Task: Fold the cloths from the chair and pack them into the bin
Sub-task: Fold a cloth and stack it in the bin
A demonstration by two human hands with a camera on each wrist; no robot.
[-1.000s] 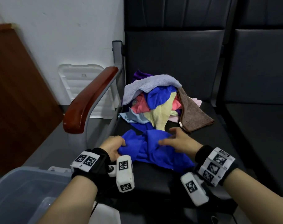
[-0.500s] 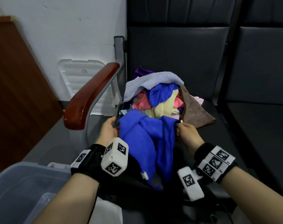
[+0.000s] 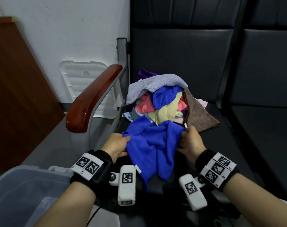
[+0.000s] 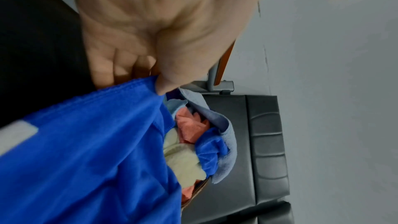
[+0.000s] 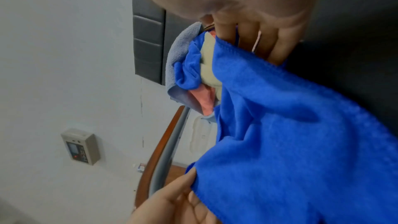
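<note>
**Blue cloth held up by two corners over chair seat**

Behind the hands: heap of loose cloths (image 3: 162,102) on the black padded chair seat (image 3: 213,145) — lavender terry towel on top, second blue one, pink, pale yellow, brown towel spilling right. Heap sits just beyond the held cloth, touching its far edge in the head view. Wooden-topped grey metal armrest (image 3: 90,100) to the left of the seat. White ribbed plastic lid (image 3: 83,82) leans on the wall behind the armrest. Translucent grey plastic bin (image 3: 21,194) at lower left, beside the left forearm. Beige wall control box (image 5: 80,146) visible from right wrist view.

Bright blue microfibre cloth (image 3: 152,148) hangs between both hands above the seat front, lower part drooping crumpled, white tag on its edge. Left hand (image 3: 115,145) pinches the left corner, thumb against curled fingers. Right hand (image 3: 191,141) grips the right corner, fingers curled round the hem. Both wrists level, palms down, hands apart.
</note>
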